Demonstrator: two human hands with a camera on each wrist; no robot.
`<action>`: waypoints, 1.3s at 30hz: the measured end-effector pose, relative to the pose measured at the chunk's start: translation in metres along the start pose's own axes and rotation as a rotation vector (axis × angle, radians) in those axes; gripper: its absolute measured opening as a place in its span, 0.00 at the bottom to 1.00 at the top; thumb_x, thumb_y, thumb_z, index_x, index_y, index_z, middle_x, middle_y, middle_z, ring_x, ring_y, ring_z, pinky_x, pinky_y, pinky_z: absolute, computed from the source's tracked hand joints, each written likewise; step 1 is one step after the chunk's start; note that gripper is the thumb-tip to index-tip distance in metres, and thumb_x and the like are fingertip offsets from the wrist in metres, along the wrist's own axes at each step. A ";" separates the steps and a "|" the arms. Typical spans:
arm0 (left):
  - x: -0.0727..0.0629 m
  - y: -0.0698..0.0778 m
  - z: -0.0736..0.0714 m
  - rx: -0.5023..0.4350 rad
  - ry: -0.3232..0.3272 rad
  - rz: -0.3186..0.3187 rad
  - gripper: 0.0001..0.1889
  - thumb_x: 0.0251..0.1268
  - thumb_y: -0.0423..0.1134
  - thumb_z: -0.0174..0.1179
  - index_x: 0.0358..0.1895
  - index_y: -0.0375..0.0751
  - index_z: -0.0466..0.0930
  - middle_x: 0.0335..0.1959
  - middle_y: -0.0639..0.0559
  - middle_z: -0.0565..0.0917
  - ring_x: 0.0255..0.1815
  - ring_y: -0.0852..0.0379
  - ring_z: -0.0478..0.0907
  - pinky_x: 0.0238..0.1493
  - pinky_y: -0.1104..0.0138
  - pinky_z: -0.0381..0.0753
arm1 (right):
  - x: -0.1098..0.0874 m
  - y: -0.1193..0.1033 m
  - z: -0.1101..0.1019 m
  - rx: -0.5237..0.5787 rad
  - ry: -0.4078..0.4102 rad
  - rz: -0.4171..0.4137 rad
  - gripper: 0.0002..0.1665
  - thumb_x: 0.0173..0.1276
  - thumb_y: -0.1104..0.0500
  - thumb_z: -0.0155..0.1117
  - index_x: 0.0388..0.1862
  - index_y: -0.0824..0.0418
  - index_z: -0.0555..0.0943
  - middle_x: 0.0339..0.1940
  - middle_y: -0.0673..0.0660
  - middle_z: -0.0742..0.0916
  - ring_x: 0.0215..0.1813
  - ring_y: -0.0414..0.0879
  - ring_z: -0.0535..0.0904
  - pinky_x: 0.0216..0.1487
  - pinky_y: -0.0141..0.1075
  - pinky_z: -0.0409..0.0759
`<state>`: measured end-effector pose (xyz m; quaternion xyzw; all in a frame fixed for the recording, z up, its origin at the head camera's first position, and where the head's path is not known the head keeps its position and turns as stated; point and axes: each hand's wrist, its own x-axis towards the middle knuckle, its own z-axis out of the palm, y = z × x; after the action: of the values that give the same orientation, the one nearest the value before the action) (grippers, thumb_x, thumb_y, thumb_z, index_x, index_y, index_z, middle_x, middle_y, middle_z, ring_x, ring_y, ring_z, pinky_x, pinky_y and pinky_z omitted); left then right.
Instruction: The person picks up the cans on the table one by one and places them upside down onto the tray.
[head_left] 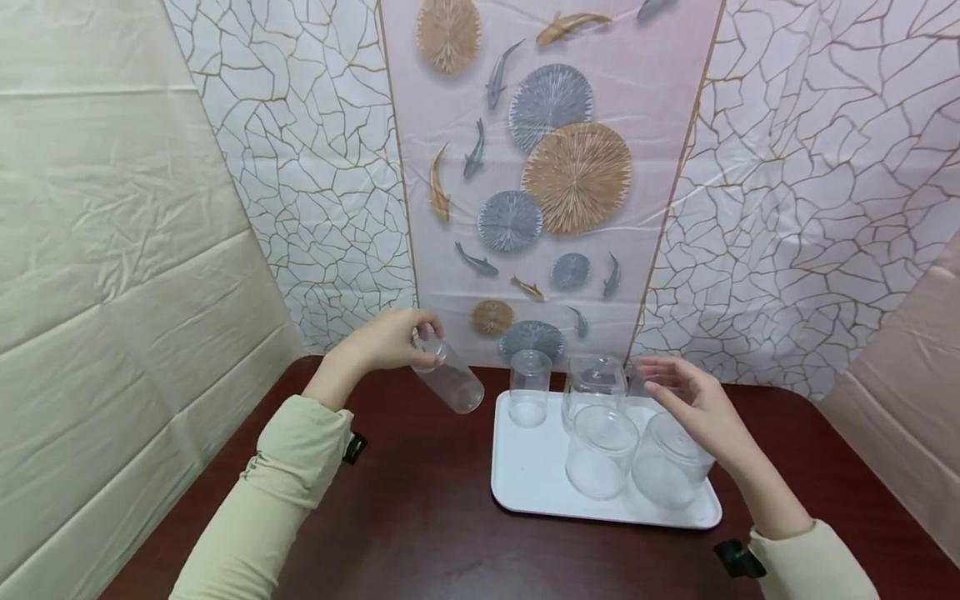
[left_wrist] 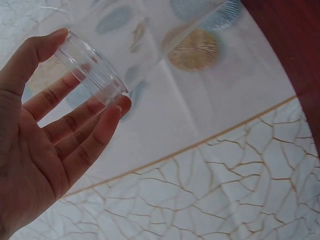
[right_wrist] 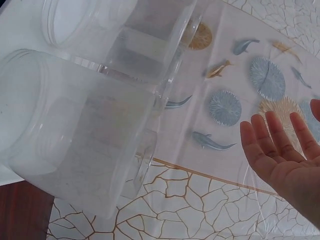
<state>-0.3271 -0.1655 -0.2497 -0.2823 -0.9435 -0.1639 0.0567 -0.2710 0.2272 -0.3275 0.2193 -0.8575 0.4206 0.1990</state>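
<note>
My left hand [head_left: 382, 340] grips a slim clear plastic jar [head_left: 459, 385] at its ringed end, thumb on one side and fingers on the other. This jar slants down to the right, above the table left of the tray. In the left wrist view, the jar's ringed end [left_wrist: 92, 70] lies between thumb and fingertips. My right hand [head_left: 701, 404] hovers over the tray's right side, fingers spread and slightly bent, holding nothing. Below it stands a wide clear jar [head_left: 671, 471], also large in the right wrist view, where the hand [right_wrist: 287, 155] is apart from the jars.
A white tray [head_left: 525, 479] on the dark red-brown table [head_left: 405, 517] bears several clear jars. A slim jar [head_left: 529, 392] stands at its back left, a squarish one [head_left: 595, 387] behind a round one [head_left: 600, 458]. Patterned cloth [head_left: 525, 275] hangs behind the table.
</note>
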 end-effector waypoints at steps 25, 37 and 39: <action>0.007 0.058 -0.039 -0.120 0.174 0.125 0.17 0.50 0.42 0.69 0.44 0.44 0.80 0.40 0.46 0.83 0.35 0.53 0.82 0.40 0.65 0.82 | 0.018 -0.028 0.006 0.012 0.000 -0.032 0.18 0.71 0.60 0.54 0.56 0.68 0.75 0.49 0.65 0.83 0.46 0.24 0.75 0.46 0.15 0.72; 0.006 0.056 -0.030 -0.455 0.370 0.104 0.19 0.51 0.39 0.70 0.47 0.42 0.79 0.45 0.47 0.81 0.40 0.52 0.82 0.42 0.67 0.83 | 0.029 -0.051 0.009 0.073 0.039 -0.054 0.19 0.70 0.63 0.56 0.57 0.69 0.74 0.52 0.54 0.81 0.48 0.25 0.74 0.46 0.16 0.74; 0.007 0.056 -0.029 -0.505 0.412 0.109 0.19 0.51 0.38 0.70 0.48 0.41 0.79 0.45 0.46 0.80 0.40 0.51 0.83 0.43 0.67 0.83 | 0.032 -0.057 0.008 0.097 0.046 -0.065 0.19 0.70 0.63 0.56 0.57 0.69 0.73 0.52 0.45 0.79 0.49 0.27 0.75 0.46 0.17 0.75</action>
<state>-0.3015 -0.1282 -0.2060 -0.2987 -0.8253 -0.4429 0.1830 -0.2679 0.1828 -0.2794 0.2466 -0.8238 0.4599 0.2214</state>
